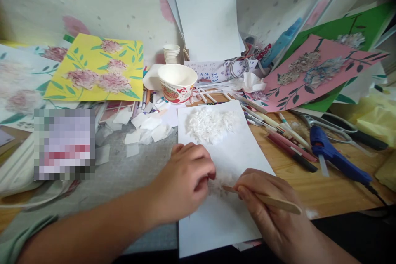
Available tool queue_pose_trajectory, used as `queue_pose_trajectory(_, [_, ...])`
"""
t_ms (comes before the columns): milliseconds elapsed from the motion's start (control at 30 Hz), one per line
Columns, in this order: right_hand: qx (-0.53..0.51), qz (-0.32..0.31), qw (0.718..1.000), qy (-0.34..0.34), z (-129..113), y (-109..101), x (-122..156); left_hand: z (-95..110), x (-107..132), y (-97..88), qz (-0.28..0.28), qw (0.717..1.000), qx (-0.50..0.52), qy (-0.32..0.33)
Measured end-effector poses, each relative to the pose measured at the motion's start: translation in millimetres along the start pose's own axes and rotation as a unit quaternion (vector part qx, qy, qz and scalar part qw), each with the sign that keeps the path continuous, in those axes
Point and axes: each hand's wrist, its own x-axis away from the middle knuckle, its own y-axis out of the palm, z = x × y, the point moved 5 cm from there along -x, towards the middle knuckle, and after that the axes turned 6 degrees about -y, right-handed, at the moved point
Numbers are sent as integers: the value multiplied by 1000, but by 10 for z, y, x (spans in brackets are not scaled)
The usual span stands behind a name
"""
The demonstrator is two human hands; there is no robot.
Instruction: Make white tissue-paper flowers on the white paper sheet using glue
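A white sheet of paper [198, 231] lies in front of me, with a raised cluster of white paper bits [210, 126] on its upper part. My right hand [269, 202] is closed around a flat wooden craft stick [278, 203], whose tip reaches a whitish, smeared-looking patch [218, 185] in the middle of the sheet. My left hand [188, 181] rests over the sheet's left edge with curled fingers, its fingertips beside that same patch. Whether anything sits between the left fingertips is hidden.
Torn white paper squares [145, 128] lie on the grey cutting mat [123, 189]. Behind the sheet stands a paper bowl [177, 82]. Pens [291, 148], scissors [324, 128] and a blue glue gun [337, 156] are on the right. Flower pictures on yellow [99, 66] and pink paper [321, 74] lean behind.
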Motion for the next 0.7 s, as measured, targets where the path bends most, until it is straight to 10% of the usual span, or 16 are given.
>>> queue_pose_trajectory(200, [-48, 10, 998, 36, 83, 18, 80, -168, -62, -12, -66, 992, 55, -88])
queue_pose_trajectory(467, [-254, 320, 899, 158, 407, -433, 404, -248, -91, -17, -84, 985, 84, -125])
queue_pose_trajectory(700, [20, 228, 970, 81, 277, -634, 515, -290, -123, -128, -16, 959, 223, -171])
